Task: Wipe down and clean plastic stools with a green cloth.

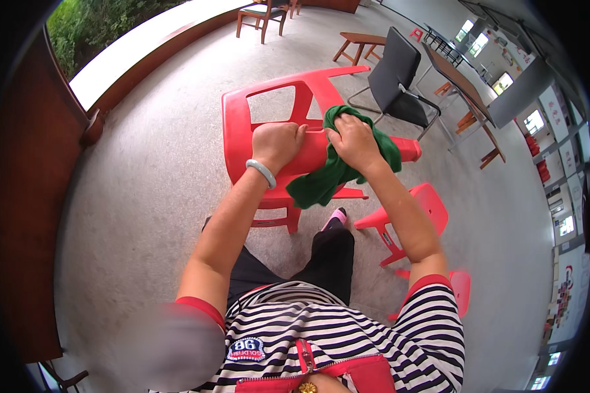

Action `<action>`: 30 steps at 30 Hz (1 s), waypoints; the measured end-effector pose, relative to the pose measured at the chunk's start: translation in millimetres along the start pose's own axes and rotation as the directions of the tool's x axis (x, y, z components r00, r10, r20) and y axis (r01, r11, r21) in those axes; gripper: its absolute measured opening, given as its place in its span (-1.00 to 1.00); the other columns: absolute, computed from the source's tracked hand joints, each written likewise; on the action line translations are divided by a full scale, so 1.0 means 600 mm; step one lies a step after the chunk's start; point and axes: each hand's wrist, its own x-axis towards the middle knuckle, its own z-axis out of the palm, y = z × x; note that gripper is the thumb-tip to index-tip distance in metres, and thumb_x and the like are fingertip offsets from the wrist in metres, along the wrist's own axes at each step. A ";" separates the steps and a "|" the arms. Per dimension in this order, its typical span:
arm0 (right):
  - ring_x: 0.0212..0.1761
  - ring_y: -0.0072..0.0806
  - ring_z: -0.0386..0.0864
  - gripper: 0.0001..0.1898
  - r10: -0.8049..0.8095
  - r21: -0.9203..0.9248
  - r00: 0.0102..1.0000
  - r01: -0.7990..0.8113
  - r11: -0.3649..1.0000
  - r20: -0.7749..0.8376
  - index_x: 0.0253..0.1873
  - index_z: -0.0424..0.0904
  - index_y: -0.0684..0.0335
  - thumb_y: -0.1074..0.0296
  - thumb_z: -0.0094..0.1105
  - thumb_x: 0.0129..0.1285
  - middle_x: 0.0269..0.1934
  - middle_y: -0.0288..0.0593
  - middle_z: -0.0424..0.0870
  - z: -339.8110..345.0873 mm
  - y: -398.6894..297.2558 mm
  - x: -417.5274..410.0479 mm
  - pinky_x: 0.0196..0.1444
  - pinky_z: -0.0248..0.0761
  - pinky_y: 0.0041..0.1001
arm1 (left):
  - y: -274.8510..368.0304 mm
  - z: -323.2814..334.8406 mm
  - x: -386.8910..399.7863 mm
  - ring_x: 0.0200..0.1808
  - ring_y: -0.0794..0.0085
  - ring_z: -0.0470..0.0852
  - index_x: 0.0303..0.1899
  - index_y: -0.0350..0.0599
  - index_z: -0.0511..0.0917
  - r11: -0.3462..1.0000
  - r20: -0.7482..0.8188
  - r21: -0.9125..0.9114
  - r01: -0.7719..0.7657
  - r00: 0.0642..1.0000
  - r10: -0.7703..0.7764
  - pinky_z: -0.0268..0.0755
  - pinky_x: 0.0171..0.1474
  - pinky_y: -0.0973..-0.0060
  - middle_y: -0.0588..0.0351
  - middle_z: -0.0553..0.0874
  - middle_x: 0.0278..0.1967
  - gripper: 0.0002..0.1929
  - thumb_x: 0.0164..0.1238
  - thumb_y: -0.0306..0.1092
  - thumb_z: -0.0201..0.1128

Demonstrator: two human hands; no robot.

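Note:
A red plastic stool (236, 142) is tipped on its side in front of me, its legs pointing right. My left hand (278, 142) is closed over its upper side panel, the fingertips hidden from view. On the same side, further right, my right hand (354, 141) clutches a bunched green cloth (314, 186) against the stool near a leg. One end of the cloth hangs below the hand. More red plastic stool parts (292, 216) show underneath; whether they belong to a second stool I cannot tell.
Two more red stools, one nearer (432, 209) and one partly behind my arm (462, 292), stand on the right. Beyond are a black chair (396, 73), a wooden bench (364, 38) and a table (457, 78). A brown wooden panel (34, 196) rises at left.

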 end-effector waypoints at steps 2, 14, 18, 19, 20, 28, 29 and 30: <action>0.05 0.07 0.63 -0.67 -0.013 0.069 0.999 0.016 0.998 -0.035 -0.11 0.61 0.33 0.11 0.13 0.44 -0.06 0.12 0.68 0.014 0.003 0.004 0.13 0.45 0.01 | -0.006 -0.002 0.004 -0.44 0.05 0.75 -0.47 -0.01 0.74 1.000 0.000 -0.002 -0.001 1.000 0.001 0.57 -0.35 0.12 -0.05 0.73 -0.52 -0.51 0.57 0.07 0.11; 0.15 0.09 0.65 -0.61 0.071 -0.035 0.990 -0.067 0.997 0.119 0.01 0.67 0.37 0.11 0.02 0.51 0.09 0.20 0.67 0.124 0.052 0.198 0.26 0.49 -0.04 | 0.009 -0.001 -0.003 -0.50 0.07 0.71 -0.54 0.00 0.69 0.998 -0.061 -0.048 -0.051 0.997 0.048 0.51 -0.40 0.11 0.00 0.68 -0.60 -0.54 0.53 0.01 0.16; 0.12 0.06 0.67 -0.65 -0.007 -0.061 0.971 0.023 0.998 0.240 0.06 0.66 0.33 0.16 0.04 0.50 0.07 0.11 0.71 0.105 0.046 0.191 0.16 0.53 -0.06 | 0.002 0.008 -0.002 -0.50 0.04 0.71 -0.54 -0.01 0.70 0.998 -0.030 -0.010 0.066 0.997 -0.067 0.52 -0.39 0.09 -0.03 0.69 -0.59 -0.52 0.54 0.03 0.13; 0.12 0.06 0.67 -0.65 -0.007 -0.062 0.969 0.023 0.998 0.246 0.06 0.66 0.33 0.16 0.04 0.50 0.07 0.11 0.71 0.094 0.044 0.172 0.16 0.53 -0.06 | 0.000 0.006 -0.002 -0.50 0.04 0.71 -0.54 -0.01 0.70 0.997 -0.027 -0.014 0.070 0.997 -0.070 0.52 -0.39 0.09 -0.03 0.69 -0.59 -0.52 0.54 0.03 0.13; 0.11 0.06 0.67 -0.67 -0.044 0.033 0.985 0.039 0.999 0.170 0.07 0.66 0.31 0.18 0.06 0.49 0.08 0.09 0.71 0.081 0.043 0.145 0.14 0.54 -0.06 | -0.004 0.005 0.000 -0.49 0.04 0.72 -0.53 -0.01 0.71 0.996 -0.027 -0.003 0.091 0.996 -0.091 0.54 -0.37 0.10 -0.04 0.70 -0.57 -0.52 0.54 0.03 0.13; 0.09 0.05 0.66 -0.65 -0.060 0.166 0.981 0.029 0.986 0.187 0.11 0.65 0.28 0.14 0.11 0.47 0.12 0.06 0.70 -0.070 -0.017 -0.035 0.12 0.53 -0.09 | -0.002 0.005 0.006 -0.42 0.04 0.75 -0.51 -0.02 0.73 0.996 -0.037 -0.008 0.088 0.995 -0.089 0.58 -0.29 0.10 -0.06 0.74 -0.52 -0.53 0.54 0.01 0.12; 0.09 0.05 0.66 -0.65 -0.102 0.137 0.988 0.086 0.987 0.115 0.08 0.64 0.30 0.12 0.13 0.47 0.10 0.07 0.70 -0.066 -0.027 -0.046 0.12 0.53 -0.10 | -0.004 0.007 0.006 -0.43 0.04 0.75 -0.51 -0.02 0.73 0.996 -0.039 0.002 0.085 0.996 -0.085 0.58 -0.30 0.11 -0.06 0.74 -0.52 -0.54 0.54 0.01 0.12; 0.08 0.05 0.66 -0.64 -0.146 0.104 0.988 0.141 0.985 0.043 0.05 0.64 0.31 0.09 0.14 0.46 0.07 0.09 0.70 -0.062 -0.034 -0.048 0.12 0.53 -0.10 | -0.006 0.009 0.007 -0.43 0.04 0.75 -0.51 -0.02 0.73 0.997 -0.040 0.012 0.081 0.996 -0.080 0.58 -0.30 0.11 -0.06 0.74 -0.52 -0.54 0.54 0.02 0.13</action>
